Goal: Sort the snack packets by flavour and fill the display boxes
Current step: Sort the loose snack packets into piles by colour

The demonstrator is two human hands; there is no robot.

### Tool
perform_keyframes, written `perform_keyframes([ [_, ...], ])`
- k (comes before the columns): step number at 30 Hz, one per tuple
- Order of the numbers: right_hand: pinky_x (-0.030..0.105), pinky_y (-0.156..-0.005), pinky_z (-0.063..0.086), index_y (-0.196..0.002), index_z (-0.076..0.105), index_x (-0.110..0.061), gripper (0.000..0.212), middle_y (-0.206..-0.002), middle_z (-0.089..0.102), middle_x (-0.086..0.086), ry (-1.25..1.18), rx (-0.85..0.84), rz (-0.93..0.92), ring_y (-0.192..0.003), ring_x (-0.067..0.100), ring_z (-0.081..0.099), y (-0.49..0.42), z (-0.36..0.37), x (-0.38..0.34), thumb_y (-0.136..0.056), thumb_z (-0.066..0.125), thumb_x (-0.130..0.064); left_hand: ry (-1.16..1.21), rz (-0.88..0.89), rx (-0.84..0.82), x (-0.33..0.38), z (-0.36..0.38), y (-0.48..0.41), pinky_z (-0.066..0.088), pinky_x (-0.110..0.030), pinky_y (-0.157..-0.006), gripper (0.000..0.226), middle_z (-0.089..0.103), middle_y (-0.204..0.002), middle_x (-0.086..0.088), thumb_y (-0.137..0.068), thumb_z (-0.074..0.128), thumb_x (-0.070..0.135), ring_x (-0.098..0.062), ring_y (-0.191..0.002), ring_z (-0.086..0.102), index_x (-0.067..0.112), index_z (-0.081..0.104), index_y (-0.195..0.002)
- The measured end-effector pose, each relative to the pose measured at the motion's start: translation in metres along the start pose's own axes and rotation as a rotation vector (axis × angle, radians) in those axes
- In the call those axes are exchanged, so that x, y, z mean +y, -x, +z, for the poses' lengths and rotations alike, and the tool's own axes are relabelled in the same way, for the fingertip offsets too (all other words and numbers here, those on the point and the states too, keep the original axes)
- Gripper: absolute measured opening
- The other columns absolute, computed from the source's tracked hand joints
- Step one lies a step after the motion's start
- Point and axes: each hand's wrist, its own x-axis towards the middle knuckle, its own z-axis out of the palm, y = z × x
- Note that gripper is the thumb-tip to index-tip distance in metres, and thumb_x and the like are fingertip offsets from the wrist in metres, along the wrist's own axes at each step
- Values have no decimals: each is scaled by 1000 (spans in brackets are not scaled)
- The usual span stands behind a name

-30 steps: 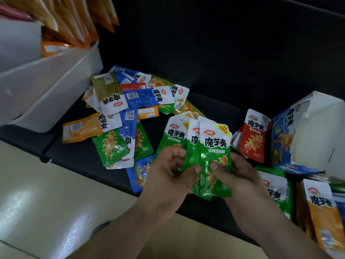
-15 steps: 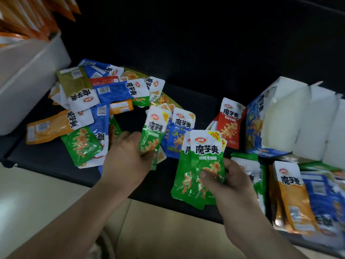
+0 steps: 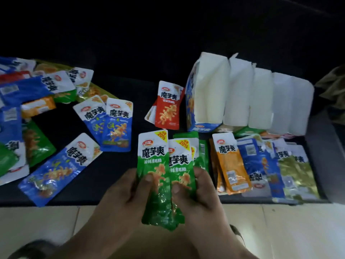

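Both hands hold a fanned bunch of green packets [image 3: 158,165] over the front edge of the black surface [image 3: 115,174]. My left hand [image 3: 121,195] grips the bunch's left side with the thumb on the front packet. My right hand [image 3: 197,193] pinches the right side. A row of white display boxes [image 3: 242,98] stands at the back right, the leftmost with a blue printed side. Sorted stacks lie in front of them: orange packets [image 3: 229,165], blue packets [image 3: 255,161] and olive packets [image 3: 296,172]. A red packet [image 3: 168,105] leans beside the boxes.
A mixed heap of blue, green, orange and red packets [image 3: 37,101] covers the left of the surface. Three blue packets [image 3: 115,124] lie nearer the middle. Pale tiled floor [image 3: 46,227] runs below the surface's front edge. A dark cloth item [image 3: 334,90] sits at the far right.
My left hand brought a green packet from the heap and joined it to the bunch in my right hand. The view swung right, so the white bin at left is gone.
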Motion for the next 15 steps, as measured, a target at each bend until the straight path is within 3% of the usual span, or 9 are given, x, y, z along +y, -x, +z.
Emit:
perform_keyframes([
  [2,8,-65,47,-105,57,-27,35,-85,73,-12,-106,34,42,-63,-13,61,3,-6,2,-90,72,2,47,-66,-17,6,14,5,43,-7,-58,20,71,-86,17,-102,52,43,11,-78,63,32,66,-93],
  [3,7,-64,47,-107,59,-26,26,-90,74,-8,-176,13,72,-65,-12,63,4,-10,-1,-94,69,-5,55,-82,-43,9,21,7,43,-6,-57,20,71,-85,18,-103,51,43,13,-77,62,33,66,-96],
  [5,4,-63,47,-116,60,-36,17,-97,73,-20,-218,-123,89,-76,-10,65,4,-19,-10,-99,62,-31,55,-32,-104,12,36,12,45,-9,-57,16,68,-91,30,-103,50,42,12,-79,65,38,65,-106],
  [7,2,-68,47,-117,57,-44,22,-99,67,-33,-160,-145,24,-90,-12,64,0,-30,-14,-100,63,-32,70,25,-142,19,44,11,48,-13,-60,17,68,-95,32,-104,52,38,9,-81,67,40,64,-115],
  [10,4,-71,50,-121,58,-42,45,-98,71,-33,96,-142,-173,-95,-12,67,-9,-46,-17,-95,71,-7,60,98,-164,27,47,-5,58,-29,-72,16,75,-93,18,-102,59,37,1,-82,71,38,67,-117],
  [12,12,-76,56,-138,54,-41,60,-111,73,-21,184,-106,-224,-101,-5,70,-17,-52,-17,-92,75,-10,57,103,-139,29,49,-17,61,-41,-83,20,76,-96,15,-100,64,39,-4,-87,73,39,66,-120],
  [15,21,-84,61,-152,41,-40,75,-122,70,-17,273,-79,-259,-111,-1,68,-28,-49,-17,-90,78,-19,4,135,-90,26,51,-29,61,-41,-84,31,74,-98,18,-99,66,38,-1,-89,72,44,61,-129],
])
